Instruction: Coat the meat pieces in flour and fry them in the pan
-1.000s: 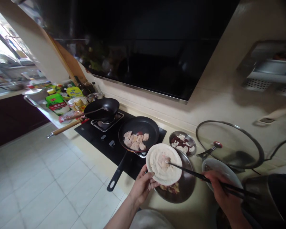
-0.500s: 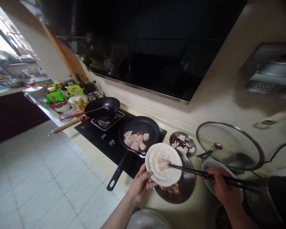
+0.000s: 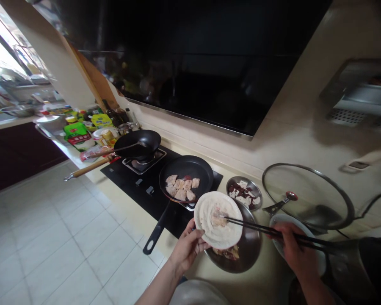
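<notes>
My left hand [image 3: 190, 248] grips the lower left rim of a white plate [image 3: 206, 231] coated with pale flour, thumb on top. A floured piece of meat [image 3: 219, 218] lies on it, touched by the tips of long dark chopsticks [image 3: 263, 228]. Those chopsticks are held in my right hand [image 3: 295, 250], fingers wrapped round them. Left of the plate, a black frying pan [image 3: 201, 167] on the stove contains several floured pieces [image 3: 180, 184]. Partly under the plate, a steel bowl [image 3: 250, 250] shows some raw meat [image 3: 228, 253].
A small steel dish [image 3: 257, 203] with dark and white pieces stands behind the steel bowl. A glass lid [image 3: 307, 190] leans against the wall. At the left burner sits a wok [image 3: 154, 140], with seasoning bags [image 3: 78, 133] beyond. The range hood [image 3: 193, 76] hangs overhead.
The chopstick tips have shifted slightly on the floured meat, which now shows more of its upper side. Plate and left hand have stayed nearly in place; the view has moved a little.
</notes>
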Demonstrator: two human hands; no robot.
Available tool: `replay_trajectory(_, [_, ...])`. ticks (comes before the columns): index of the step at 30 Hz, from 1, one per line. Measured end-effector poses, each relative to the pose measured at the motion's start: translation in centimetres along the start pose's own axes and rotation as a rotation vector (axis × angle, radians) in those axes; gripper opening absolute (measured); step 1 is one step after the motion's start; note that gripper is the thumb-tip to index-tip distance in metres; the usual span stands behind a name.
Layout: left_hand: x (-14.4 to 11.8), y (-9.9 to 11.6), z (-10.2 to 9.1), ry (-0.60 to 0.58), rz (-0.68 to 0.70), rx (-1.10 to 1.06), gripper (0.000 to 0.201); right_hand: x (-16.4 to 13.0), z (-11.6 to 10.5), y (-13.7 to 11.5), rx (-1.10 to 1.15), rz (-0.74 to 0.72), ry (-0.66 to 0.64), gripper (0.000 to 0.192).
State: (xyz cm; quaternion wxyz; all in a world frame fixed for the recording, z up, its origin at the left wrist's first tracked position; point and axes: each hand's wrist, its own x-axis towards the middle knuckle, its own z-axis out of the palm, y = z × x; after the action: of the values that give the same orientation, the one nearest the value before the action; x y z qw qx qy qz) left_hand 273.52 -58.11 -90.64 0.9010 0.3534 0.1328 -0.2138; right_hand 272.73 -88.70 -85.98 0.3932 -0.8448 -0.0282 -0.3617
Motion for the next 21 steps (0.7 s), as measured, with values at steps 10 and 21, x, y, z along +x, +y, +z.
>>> replay_trajectory(10, [0.4, 0.1, -0.6, 0.052, -0.013, -0.047, 0.048, 0.7, -0.5, -1.3, 0.031, -0.030, -0.106, 0.026])
replay_trajectory(21, [-0.3, -0.3, -2.1, 0.127, -0.057, -0.114, 0.047, 4.7, 2.1, -5.0, 0.128, -0.058, -0.067, 0.022])
